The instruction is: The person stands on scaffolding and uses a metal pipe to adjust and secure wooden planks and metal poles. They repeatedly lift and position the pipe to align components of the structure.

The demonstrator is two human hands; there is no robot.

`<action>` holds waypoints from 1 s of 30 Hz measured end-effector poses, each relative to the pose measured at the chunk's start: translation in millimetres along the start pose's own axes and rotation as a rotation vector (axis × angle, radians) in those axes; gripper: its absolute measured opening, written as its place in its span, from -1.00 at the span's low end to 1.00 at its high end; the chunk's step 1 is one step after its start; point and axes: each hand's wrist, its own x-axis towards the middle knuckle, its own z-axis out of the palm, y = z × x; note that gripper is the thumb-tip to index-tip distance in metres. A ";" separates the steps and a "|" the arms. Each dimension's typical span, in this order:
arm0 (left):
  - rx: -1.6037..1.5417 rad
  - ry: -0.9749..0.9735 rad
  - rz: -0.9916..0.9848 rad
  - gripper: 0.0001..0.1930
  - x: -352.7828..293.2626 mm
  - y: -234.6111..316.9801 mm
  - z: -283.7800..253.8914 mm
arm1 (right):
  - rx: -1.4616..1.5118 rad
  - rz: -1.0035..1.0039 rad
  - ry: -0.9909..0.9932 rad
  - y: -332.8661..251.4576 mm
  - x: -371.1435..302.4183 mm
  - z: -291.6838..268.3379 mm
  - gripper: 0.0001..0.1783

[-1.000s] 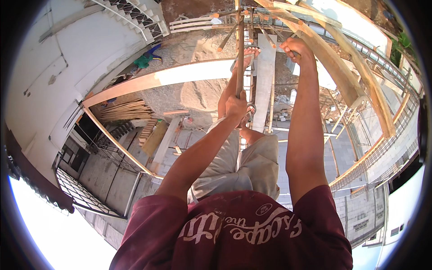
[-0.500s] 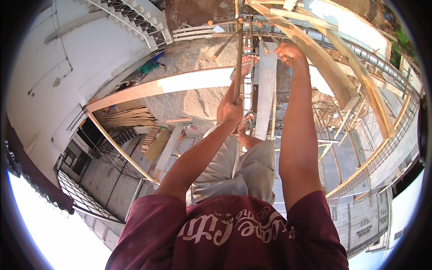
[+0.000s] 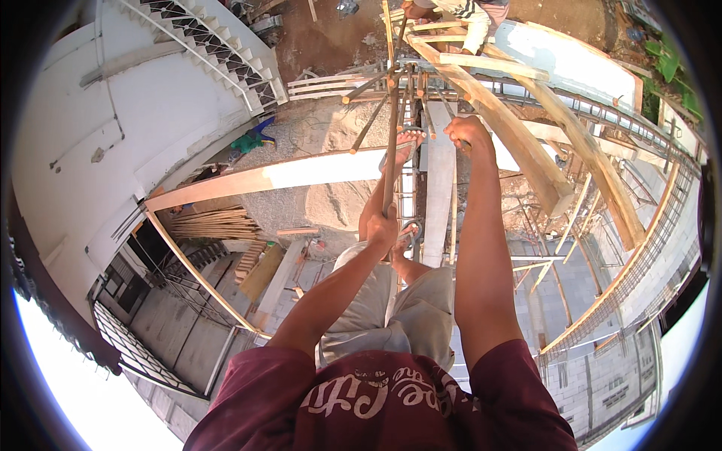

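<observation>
I look straight down from high on a beam frame. My left hand is closed around a thin brown pole that runs up toward a bundle of sticks. Farther out, with the arm stretched, my right hand is closed on a thin rod beside a grey concrete beam. My two sandalled feet rest on the steel bar cage beside that beam, one farther out than the other. Slanted timber planks cross just right of my right hand.
Another person stands at the top edge. Far below lie a sand heap, stacked timber, a white staircase and grey block walls. A long wooden beam spans the left side.
Both hands sit lower in the picture than before, as my view has tipped. Both grips are unchanged. More of the ground and the other person shows at the top.
</observation>
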 end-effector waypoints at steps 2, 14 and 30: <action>0.092 -0.152 -0.186 -0.44 8.7 -7.9 4.4 | -0.117 -0.101 -0.009 3.6 -1.0 -0.8 -0.85; -0.123 0.004 0.004 -0.44 12.9 -20.5 14.3 | 0.116 -0.016 -0.016 4.2 -7.1 -2.6 -0.90; -0.737 -0.278 -0.077 -0.73 -26.6 66.3 -67.6 | 0.222 -0.094 -0.095 6.3 -22.1 -7.6 -0.92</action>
